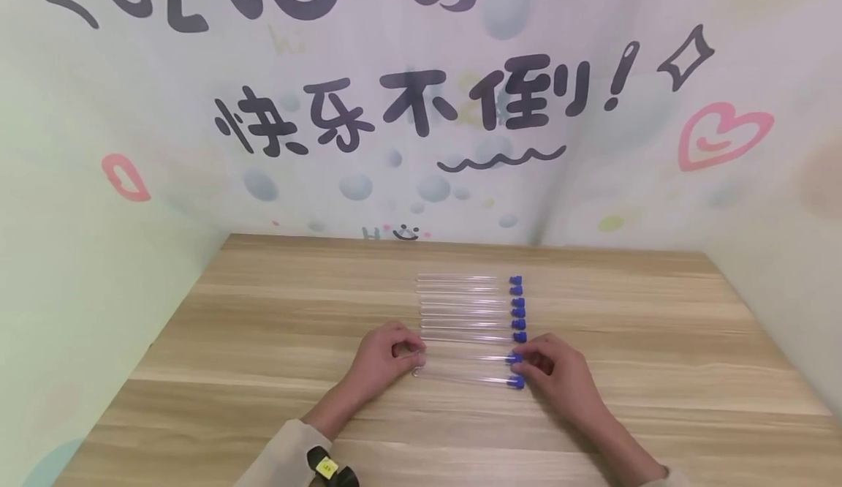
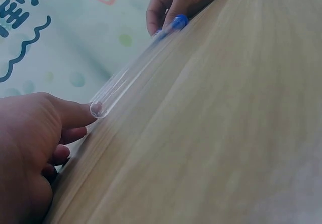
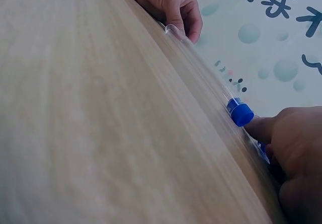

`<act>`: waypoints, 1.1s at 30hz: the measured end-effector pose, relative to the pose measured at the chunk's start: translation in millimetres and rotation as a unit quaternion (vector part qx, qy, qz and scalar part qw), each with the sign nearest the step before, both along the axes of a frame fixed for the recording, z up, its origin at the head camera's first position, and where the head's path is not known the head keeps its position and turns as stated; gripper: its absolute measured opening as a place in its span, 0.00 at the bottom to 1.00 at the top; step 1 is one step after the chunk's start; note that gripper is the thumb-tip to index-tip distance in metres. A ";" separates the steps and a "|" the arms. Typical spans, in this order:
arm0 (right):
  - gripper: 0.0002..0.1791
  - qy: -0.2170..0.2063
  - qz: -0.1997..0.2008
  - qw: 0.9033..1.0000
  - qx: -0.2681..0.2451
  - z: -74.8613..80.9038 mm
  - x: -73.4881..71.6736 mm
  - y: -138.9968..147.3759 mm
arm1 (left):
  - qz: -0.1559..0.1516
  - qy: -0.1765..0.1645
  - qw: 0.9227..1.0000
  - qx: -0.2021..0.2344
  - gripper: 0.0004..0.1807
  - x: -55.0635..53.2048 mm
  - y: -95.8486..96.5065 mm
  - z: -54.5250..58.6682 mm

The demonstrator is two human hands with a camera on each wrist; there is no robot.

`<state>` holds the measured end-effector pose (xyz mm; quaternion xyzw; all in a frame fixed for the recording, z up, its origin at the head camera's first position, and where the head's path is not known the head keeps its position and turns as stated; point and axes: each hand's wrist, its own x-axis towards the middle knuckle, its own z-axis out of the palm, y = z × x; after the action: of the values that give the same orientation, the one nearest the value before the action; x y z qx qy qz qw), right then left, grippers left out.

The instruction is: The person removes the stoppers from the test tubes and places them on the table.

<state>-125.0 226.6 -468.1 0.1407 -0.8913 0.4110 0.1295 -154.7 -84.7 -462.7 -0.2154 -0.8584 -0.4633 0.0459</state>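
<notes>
Clear test tubes with blue caps lie side by side on the wooden table, rounded ends left, caps right. My left hand (image 1: 384, 359) pinches the rounded end of the second-nearest test tube (image 1: 467, 358). At its other end, my right hand (image 1: 562, 377) pinches the blue cap (image 1: 513, 358). Closest to me is another test tube (image 1: 460, 378), with its blue cap (image 1: 516, 382) just below the right fingertips. In the left wrist view this near tube (image 2: 126, 78) partly hides the held one. Its cap (image 3: 240, 112) shows beside the right thumb in the right wrist view.
Farther back, several more capped test tubes (image 1: 463, 310) form a close row, with a small gap before the held one. The table (image 1: 296, 289) meets a white printed backdrop (image 1: 329, 202) at its far edge. A dark band (image 1: 332, 466) with a yellow tag circles the left sleeve.
</notes>
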 end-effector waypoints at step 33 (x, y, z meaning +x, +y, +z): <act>0.12 0.036 -0.016 0.993 -0.114 29.0 16.3 -17.6 | -0.028 0.026 0.993 0.115 0.08 3.7 0.9 2.0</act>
<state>-108.7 209.0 -439.2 0.1254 -0.8356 0.5026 0.1829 -151.1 -83.8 -460.7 -0.2447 -0.7913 -0.5548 0.0794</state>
